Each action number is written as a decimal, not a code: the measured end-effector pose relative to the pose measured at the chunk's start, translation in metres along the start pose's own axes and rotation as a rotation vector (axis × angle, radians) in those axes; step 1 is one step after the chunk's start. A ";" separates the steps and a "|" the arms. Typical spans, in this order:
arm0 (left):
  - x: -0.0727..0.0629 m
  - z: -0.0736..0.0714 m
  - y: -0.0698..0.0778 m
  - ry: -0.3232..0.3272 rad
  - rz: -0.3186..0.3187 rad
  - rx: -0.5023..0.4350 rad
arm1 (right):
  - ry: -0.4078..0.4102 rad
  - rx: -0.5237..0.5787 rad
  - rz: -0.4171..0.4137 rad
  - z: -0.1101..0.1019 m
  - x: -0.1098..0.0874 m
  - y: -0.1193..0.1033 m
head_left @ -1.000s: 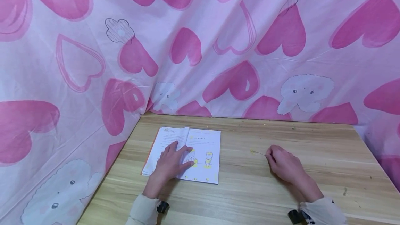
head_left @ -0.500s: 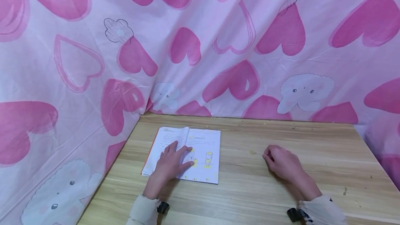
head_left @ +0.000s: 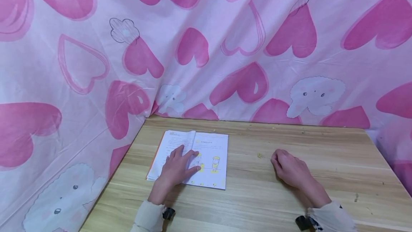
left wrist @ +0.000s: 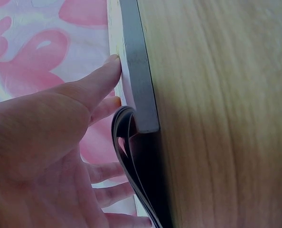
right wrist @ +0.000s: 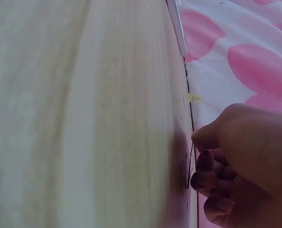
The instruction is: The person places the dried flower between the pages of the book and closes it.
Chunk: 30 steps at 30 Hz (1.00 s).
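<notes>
An open book [head_left: 210, 182] lies on the table, with printed text and yellow-and-black drawings on its right page. My left hand [head_left: 176, 170] rests on it with the fingers spread. In the left wrist view the thumb [left wrist: 103, 78] presses near the book's edge [left wrist: 140, 71], and the pages curl below. To the right of the book, my right hand [head_left: 292, 167] has curled fingers and pinches a thin stem with a yellowish tip [head_left: 260, 155]. That tip points left, towards the book. Its exact kind is too small to tell; the right wrist view shows the yellow tip [right wrist: 194, 98] beyond the thumb.
The wooden table [head_left: 251, 203] ends at the back against a pink heart-patterned cloth [head_left: 236, 81]. Cloth also hangs along its left side. Small dark marks [head_left: 356, 197] show on the tabletop at the right.
My right hand has shifted slightly left, and less of the stem shows between it and the yellow tip. The left hand and the book stay in place.
</notes>
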<state>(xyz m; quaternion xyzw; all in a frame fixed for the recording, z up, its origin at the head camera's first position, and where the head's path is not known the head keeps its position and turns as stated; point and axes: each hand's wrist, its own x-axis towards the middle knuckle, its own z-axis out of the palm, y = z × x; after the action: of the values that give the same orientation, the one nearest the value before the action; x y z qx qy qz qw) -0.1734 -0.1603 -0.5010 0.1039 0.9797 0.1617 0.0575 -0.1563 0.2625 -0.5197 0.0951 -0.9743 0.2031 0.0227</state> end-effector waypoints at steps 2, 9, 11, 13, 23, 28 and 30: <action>0.000 0.000 -0.001 -0.001 -0.003 -0.004 | 0.000 0.014 -0.002 0.001 0.001 -0.003; 0.000 0.000 -0.002 -0.009 -0.012 -0.005 | -0.011 0.057 -0.024 0.004 0.007 -0.016; 0.000 0.000 -0.002 -0.011 -0.014 -0.005 | -0.018 0.066 -0.027 0.006 0.010 -0.022; 0.000 0.000 -0.002 -0.015 -0.019 -0.005 | -0.028 0.080 -0.034 0.008 0.012 -0.027; 0.000 -0.001 -0.002 -0.012 -0.012 -0.013 | -0.082 0.138 -0.065 0.018 0.024 -0.056; 0.000 -0.002 -0.001 -0.013 -0.006 -0.011 | -0.103 0.162 -0.060 0.025 0.033 -0.071; 0.000 -0.002 -0.001 -0.012 -0.004 -0.011 | -0.104 0.171 -0.053 0.029 0.036 -0.077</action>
<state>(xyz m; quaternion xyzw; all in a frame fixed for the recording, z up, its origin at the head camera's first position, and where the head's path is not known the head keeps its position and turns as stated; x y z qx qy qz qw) -0.1741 -0.1613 -0.4996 0.1027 0.9786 0.1662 0.0640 -0.1769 0.1753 -0.5130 0.1329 -0.9504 0.2795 -0.0309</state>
